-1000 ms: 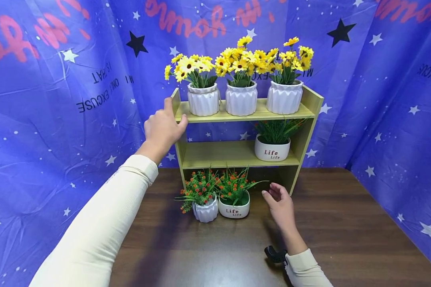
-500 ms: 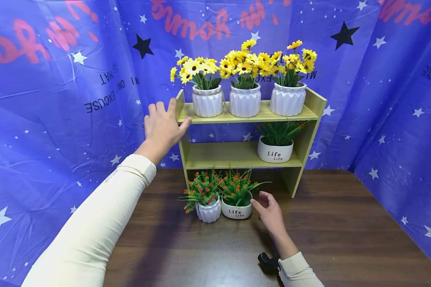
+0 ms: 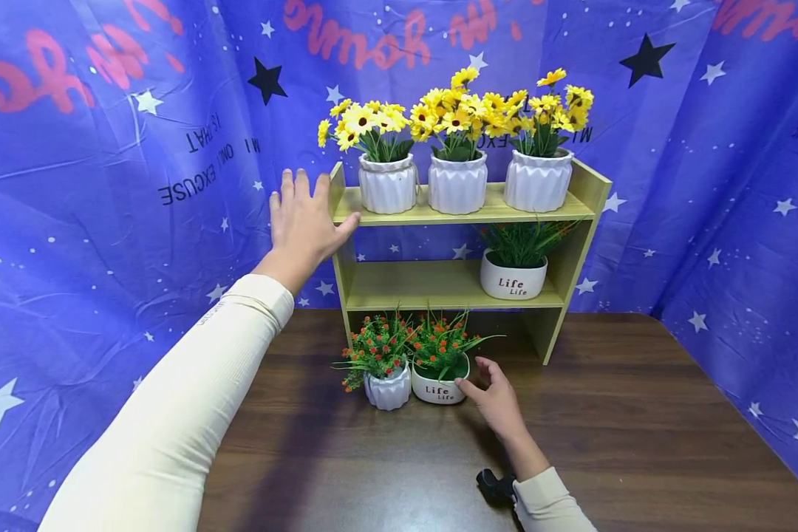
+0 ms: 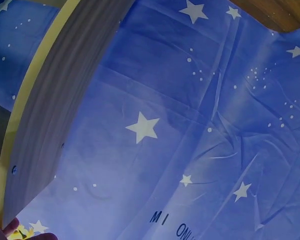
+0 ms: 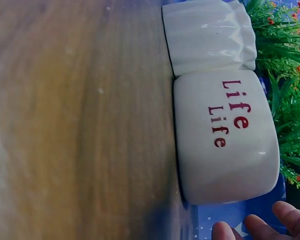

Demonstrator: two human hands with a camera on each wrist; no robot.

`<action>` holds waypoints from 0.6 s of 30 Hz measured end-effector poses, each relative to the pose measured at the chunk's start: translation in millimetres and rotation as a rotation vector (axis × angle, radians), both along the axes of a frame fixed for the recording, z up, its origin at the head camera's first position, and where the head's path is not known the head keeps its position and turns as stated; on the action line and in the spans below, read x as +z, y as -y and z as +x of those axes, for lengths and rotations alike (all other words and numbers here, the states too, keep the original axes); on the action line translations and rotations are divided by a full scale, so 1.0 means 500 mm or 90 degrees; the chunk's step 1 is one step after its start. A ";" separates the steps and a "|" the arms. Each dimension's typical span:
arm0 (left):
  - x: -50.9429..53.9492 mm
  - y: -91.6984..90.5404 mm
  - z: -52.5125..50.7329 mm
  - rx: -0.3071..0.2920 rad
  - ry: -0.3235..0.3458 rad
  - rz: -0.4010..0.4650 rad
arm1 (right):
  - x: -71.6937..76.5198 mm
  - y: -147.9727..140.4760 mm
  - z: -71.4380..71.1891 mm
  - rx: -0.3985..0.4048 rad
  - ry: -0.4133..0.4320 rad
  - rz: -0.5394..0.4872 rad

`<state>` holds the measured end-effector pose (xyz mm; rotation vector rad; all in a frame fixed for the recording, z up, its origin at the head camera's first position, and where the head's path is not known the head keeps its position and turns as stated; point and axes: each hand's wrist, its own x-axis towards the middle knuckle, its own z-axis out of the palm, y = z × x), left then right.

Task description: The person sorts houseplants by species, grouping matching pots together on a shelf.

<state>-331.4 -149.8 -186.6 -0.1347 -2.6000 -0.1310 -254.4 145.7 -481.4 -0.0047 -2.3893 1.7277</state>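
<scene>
My left hand is at the top left corner of the wooden shelf, fingers spread and thumb by the upper board's front edge. In the left wrist view its fingertips show beside the shelf's side panel. On the table, my right hand is beside a white oval pot marked "Life", holding red-flowered greenery. Its thumb is near the pot's rim. The right wrist view shows the fingers just off the pot's end. Left of that pot, a white fluted pot holds similar greenery.
Three white fluted pots of yellow flowers line the top board. Another "Life" pot stands at the middle board's right end. A blue starry curtain hangs behind the brown table.
My right hand has moved left, up to the oval pot. The left hand's fingers have lifted and spread at the shelf corner. The head view has shifted slightly.
</scene>
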 end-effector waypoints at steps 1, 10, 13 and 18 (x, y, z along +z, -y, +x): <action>0.002 -0.002 0.000 -0.001 0.002 0.001 | -0.001 0.002 0.000 0.002 0.004 -0.001; 0.013 -0.006 -0.008 0.018 0.020 -0.025 | -0.018 0.013 -0.008 0.017 0.016 -0.001; 0.015 -0.005 -0.012 0.007 0.019 -0.007 | -0.020 0.014 -0.015 0.009 0.012 0.006; 0.021 -0.002 -0.016 -0.013 -0.003 -0.007 | -0.023 0.020 -0.027 0.012 -0.001 -0.015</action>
